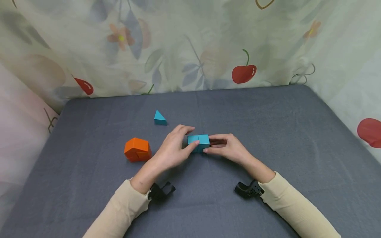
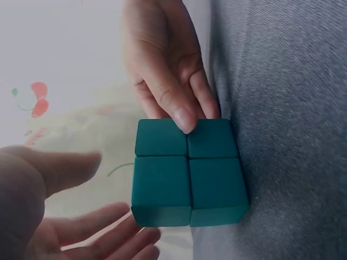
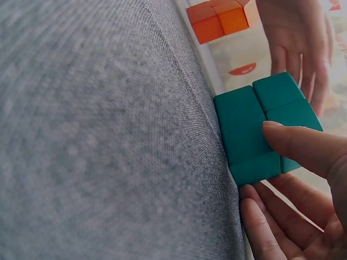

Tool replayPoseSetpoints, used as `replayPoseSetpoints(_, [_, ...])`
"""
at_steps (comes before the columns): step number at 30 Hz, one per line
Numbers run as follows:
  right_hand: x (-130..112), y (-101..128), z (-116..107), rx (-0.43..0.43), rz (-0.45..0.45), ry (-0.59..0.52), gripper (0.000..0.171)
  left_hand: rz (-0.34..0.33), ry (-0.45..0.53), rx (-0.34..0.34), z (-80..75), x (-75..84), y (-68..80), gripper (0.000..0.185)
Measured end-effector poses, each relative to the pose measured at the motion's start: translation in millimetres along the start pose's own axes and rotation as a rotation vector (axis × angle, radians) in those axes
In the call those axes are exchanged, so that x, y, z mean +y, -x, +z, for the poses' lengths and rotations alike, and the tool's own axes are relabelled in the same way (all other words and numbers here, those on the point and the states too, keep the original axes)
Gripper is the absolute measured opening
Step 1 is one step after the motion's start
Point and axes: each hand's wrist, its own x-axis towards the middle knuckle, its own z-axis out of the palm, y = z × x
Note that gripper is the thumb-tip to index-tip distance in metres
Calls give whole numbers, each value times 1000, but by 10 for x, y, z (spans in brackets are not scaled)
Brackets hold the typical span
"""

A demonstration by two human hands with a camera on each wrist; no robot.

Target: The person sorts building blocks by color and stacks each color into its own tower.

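Observation:
Several blue blocks [image 1: 203,139] stand pressed together as one squared stack on the grey cloth, teal in both wrist views. My right hand [image 1: 227,148] pinches the stack's right side, its thumb [image 3: 293,142] on the near face and its fingers lower down at the side. On the other side, my left hand [image 1: 175,145] arches around the stack with thumb and fingers spread apart. In the left wrist view, the left fingertips [image 2: 122,208] are close beside the teal stack [image 2: 162,181], while the left thumb [image 2: 76,169] is away from it.
An orange block group [image 1: 137,149] with a peaked top sits left of the left wrist. Farther back lies a small blue triangular block [image 1: 160,119]. A patterned curtain [image 1: 178,43] borders the table's far edge. Black wrist mounts [image 1: 162,191] hang below both sleeves.

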Motion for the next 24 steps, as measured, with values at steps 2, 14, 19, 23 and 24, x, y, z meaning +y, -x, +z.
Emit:
replayPoseSetpoints(2, [0,0,-1,-3,0,-2,49,-4,13,36,-3,15,-14,43])
replayPoseSetpoints(14, [6,3,4,13,5,30,50,-109,74,364,32,-21,-187,33])
replayPoseSetpoints(19, [12,6,9,16,3,34,50,-140,137,515,61,-77,-264,32])
replayPoseSetpoints(23, [7,9,7,13,4,34,51,-189,175,588,65,-126,-323,36])
replayPoseSetpoints(24, [5,10,6,11,5,30,51,-206,181,598,64,-139,-338,38])
